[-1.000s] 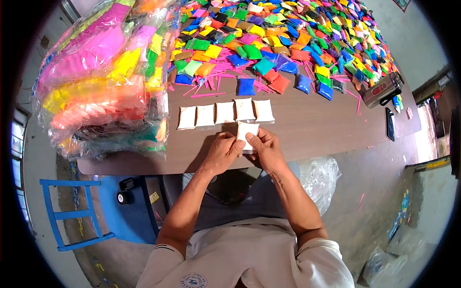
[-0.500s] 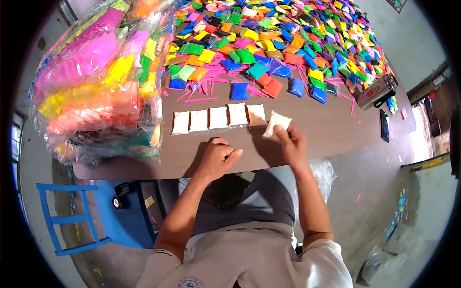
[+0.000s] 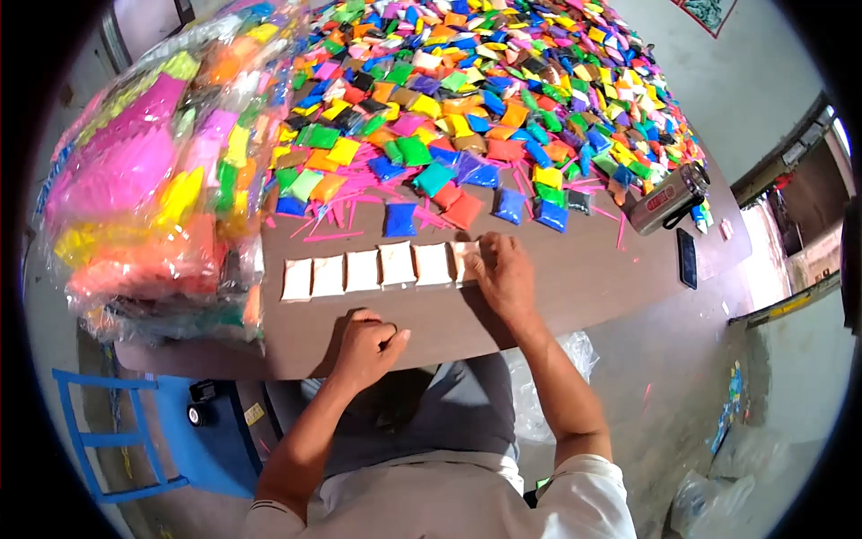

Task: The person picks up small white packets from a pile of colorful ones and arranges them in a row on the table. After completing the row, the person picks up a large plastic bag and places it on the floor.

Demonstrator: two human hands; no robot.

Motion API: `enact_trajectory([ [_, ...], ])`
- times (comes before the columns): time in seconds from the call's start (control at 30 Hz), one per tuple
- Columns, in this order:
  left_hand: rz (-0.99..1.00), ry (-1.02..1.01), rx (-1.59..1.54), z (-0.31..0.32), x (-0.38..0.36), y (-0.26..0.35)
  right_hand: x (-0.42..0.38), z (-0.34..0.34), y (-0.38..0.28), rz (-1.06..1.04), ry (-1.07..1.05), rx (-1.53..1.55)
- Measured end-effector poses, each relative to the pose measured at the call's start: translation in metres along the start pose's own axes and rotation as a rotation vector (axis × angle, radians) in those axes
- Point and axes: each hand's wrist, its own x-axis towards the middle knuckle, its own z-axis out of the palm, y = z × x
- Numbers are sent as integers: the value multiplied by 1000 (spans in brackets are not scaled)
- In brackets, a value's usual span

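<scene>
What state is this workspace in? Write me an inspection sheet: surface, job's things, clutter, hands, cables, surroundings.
Surface: brown table; pink sticks scattered on it.
Job's things: six pale packets in a row.
Clutter: heap of coloured packets, bulky bagged stack at left, flask, phone.
Hands: right hand touches the rightmost packet, grip unclear; left hand loosely curled near the table edge, nothing seen in it.
Cables: nothing seen.
Surroundings: blue chair at left, clear plastic on the floor.
</scene>
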Motion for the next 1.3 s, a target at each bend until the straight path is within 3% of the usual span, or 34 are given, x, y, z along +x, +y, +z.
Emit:
enact_trajectory([
  [0.1,-84,-88,-14,2,5,16,-2,0,-2,5,-99,79],
  [0.27,137,-318,-218,25,40,49,-2,12,4,-90,-63,-23],
  [0.47,337,-286,-280,84,76,52,-4,15,6,-122,-43,-69],
  [0.57,462,-260,-164,91,82,50,-1,10,7,-42,-65,153],
  [0.63,552,-240,-150,97,84,48,-1,7,7,94,-34,521],
  [0.7,574,-302,-82,99,81,49,-3,3,9,312,-3,679],
  [0.8,622,-315,-59,94,86,50,-2,-2,9,330,-47,637],
  [1.0,459,-344,-334,95,88,43,8,9,8,370,4,659],
  [1.03,471,-337,-341,93,89,42,19,10,7,272,33,576],
  [1.17,529,-340,-384,96,90,34,107,11,23,-104,212,206],
  [1.23,520,-404,-410,94,91,32,162,19,49,54,236,208],
  [1.3,538,-357,-353,91,91,35,230,28,97,-86,258,30],
])
